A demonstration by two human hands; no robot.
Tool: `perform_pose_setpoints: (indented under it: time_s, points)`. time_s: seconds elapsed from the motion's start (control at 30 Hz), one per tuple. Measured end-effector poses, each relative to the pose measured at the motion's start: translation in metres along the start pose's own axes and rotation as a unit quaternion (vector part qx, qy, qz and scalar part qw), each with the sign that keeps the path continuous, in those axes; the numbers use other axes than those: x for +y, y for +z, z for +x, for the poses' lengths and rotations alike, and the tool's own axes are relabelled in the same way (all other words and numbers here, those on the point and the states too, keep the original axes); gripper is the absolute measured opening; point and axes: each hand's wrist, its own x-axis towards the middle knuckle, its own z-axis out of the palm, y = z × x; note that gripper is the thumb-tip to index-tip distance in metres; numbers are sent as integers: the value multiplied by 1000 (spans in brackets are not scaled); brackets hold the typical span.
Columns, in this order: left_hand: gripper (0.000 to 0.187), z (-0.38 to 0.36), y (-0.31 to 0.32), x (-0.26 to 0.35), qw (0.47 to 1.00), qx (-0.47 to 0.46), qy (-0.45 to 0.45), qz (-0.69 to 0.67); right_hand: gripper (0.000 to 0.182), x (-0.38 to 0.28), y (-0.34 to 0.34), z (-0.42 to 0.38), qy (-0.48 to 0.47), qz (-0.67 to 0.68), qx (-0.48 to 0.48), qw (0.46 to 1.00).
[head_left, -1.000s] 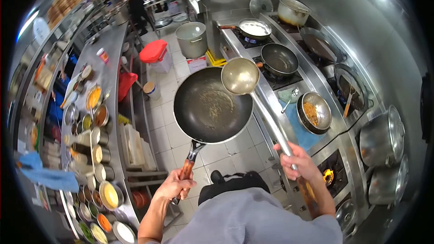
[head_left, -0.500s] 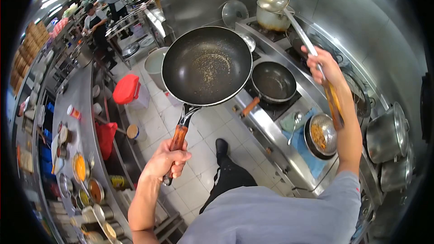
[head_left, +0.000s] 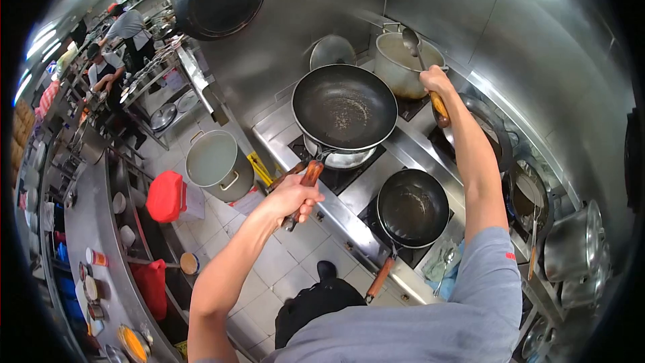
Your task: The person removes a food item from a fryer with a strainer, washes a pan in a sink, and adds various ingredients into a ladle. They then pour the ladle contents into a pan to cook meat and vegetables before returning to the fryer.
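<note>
My left hand [head_left: 295, 200] is wrapped around the wooden handle of a black wok [head_left: 345, 111], held up over the stove. Small crumbs or bits of residue dot the wok's inside. Beneath its near rim shows a silver pan [head_left: 349, 160] on a burner. My right hand [head_left: 437, 81] grips the wooden end of a ladle [head_left: 411, 43], whose bowl is over the mouth of a tall metal pot [head_left: 398, 82] with pale liquid inside. A second black pan [head_left: 411, 210] rests on the nearer burner, its wooden handle towards me.
On the floor at left are a big pot of cloudy liquid [head_left: 227, 181] and a red-lidded tub [head_left: 168, 196]. A metal counter [head_left: 91, 222] with food containers curves along the left. Lidded pots [head_left: 571, 249] stand far right. Two people [head_left: 111, 81] work in the back.
The wok has moved forward over the stove with my left hand. My right hand has lowered the ladle towards the tall pot. My view has shifted closer to the stove.
</note>
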Motion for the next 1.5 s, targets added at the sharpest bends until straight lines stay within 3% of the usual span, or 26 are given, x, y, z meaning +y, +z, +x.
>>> perform_pose_setpoints:
  time_s: [0.13, 0.27, 0.37, 0.47, 0.63, 0.73, 0.9, 1.0, 1.17, 1.33, 1.5]
  points:
    - [24, 56, -8, 26, 999, -24, -16, 14, 31, 4, 18, 36, 36, 54, -32, 997]
    - [25, 89, -10, 38, 998, -50, -29, 16, 20, 0, 19, 36, 85, 267, -115, 953]
    - [24, 107, -9, 43, 997, -67, -28, 24, 17, -4, 12, 38, 152, 553, -167, 802]
    - [24, 118, -9, 46, 995, -89, -40, 14, 15, -12, 0, 29, 200, 654, -157, 712]
    - [25, 133, -8, 47, 993, -105, -45, 21, 11, -1, -8, 41, 207, 723, -197, 629]
    - [24, 136, -5, 48, 993, -105, -39, 27, 17, 2, -17, 35, 203, 734, -215, 612]
    - [19, 140, -5, 54, 993, -112, -37, 3, 23, -9, -34, -14, 198, 721, -232, 621]
    - [25, 140, -3, 60, 993, -105, -48, -1, 25, -3, -40, -47, 179, 698, -253, 646]
    - [25, 143, -3, 67, 993, -107, -43, 1, 26, 24, -23, -101, 176, 690, -315, 628]
    - [23, 142, -3, 73, 995, -99, -32, 5, 24, 24, 0, -155, 148, 588, -274, 747]
    - [23, 141, -4, 78, 994, -105, -23, -7, 26, 8, 2, -186, 66, 305, -166, 935]
